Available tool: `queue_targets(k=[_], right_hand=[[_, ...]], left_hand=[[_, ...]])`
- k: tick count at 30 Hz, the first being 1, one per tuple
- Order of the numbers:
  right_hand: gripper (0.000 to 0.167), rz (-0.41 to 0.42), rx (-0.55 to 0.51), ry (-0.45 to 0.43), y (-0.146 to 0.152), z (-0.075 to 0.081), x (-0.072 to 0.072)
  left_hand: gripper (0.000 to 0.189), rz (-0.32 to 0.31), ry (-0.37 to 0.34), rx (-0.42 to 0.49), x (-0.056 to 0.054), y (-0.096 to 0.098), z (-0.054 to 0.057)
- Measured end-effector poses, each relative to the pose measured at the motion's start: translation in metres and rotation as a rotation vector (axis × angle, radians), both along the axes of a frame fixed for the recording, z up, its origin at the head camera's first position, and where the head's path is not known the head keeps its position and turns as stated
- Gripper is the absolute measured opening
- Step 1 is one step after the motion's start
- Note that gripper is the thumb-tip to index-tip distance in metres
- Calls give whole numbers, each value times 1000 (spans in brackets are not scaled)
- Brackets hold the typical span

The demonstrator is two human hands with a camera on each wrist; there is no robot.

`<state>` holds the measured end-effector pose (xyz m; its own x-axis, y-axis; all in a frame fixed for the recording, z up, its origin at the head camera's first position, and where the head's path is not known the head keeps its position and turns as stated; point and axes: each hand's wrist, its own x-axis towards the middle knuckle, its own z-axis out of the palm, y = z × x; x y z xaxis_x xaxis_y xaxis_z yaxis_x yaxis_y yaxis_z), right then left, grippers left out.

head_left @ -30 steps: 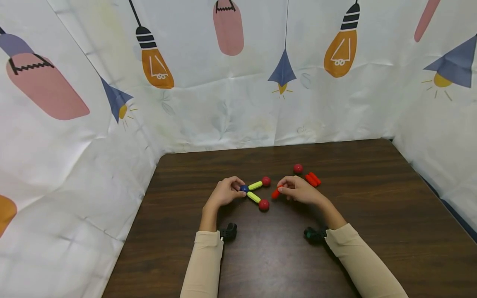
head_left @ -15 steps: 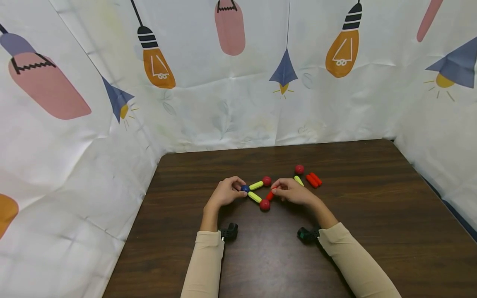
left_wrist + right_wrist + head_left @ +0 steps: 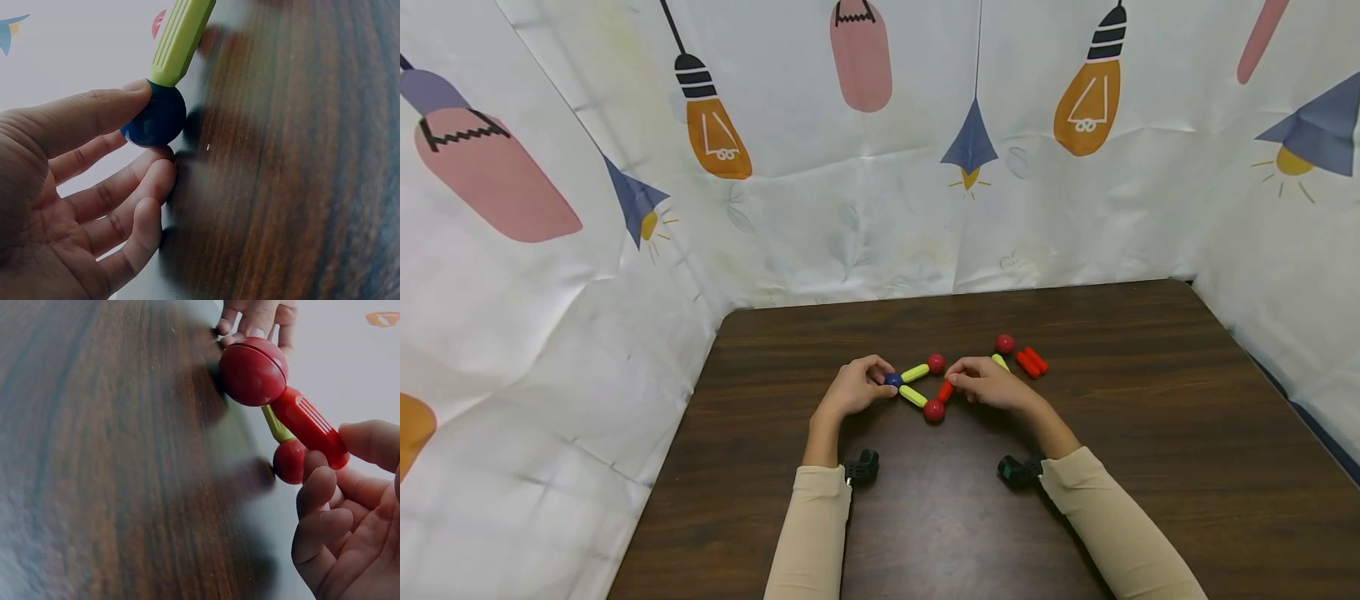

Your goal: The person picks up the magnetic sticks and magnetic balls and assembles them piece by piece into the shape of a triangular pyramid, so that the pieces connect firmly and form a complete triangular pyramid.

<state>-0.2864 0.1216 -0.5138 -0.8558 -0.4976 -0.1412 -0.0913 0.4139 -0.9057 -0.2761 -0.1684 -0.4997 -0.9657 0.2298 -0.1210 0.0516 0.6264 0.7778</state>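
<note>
My left hand (image 3: 859, 387) pinches a blue ball (image 3: 157, 117) between thumb and fingers. Two yellow-green ribbed rods, a far one (image 3: 915, 373) and a near one (image 3: 913, 397), spread from the ball in a V. Each ends at a red ball, one far (image 3: 936, 363) and one near (image 3: 934, 411). My right hand (image 3: 988, 383) pinches the end of a red rod (image 3: 312, 427). The rod's other end meets the near red ball, as the right wrist view shows. Its gripped end points towards the far red ball.
Beyond my right hand lie a loose red ball (image 3: 1004, 344), two red rods (image 3: 1032, 362) side by side and a yellow-green rod (image 3: 1000, 362) partly hidden by the hand. The dark wooden table (image 3: 1120, 350) meets a printed white cloth (image 3: 880, 225) at its far edge.
My right hand has moved left with the red rod, bringing it against the near red ball. The yellow-green rod behind that hand has come into view. My left hand keeps its hold.
</note>
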Motion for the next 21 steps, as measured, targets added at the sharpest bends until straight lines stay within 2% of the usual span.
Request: queue_targets(k=[5, 10, 21], right_hand=[[28, -9, -18, -13, -2, -1, 1], [32, -55, -57, -41, -6, -3, 2], [29, -110, -83, -68, -16, -3, 3]], left_hand=[[26, -2, 5, -10, -1, -1, -1], [26, -2, 8, -15, -1, -1, 0], [25, -12, 21, -25, -1, 0, -1]])
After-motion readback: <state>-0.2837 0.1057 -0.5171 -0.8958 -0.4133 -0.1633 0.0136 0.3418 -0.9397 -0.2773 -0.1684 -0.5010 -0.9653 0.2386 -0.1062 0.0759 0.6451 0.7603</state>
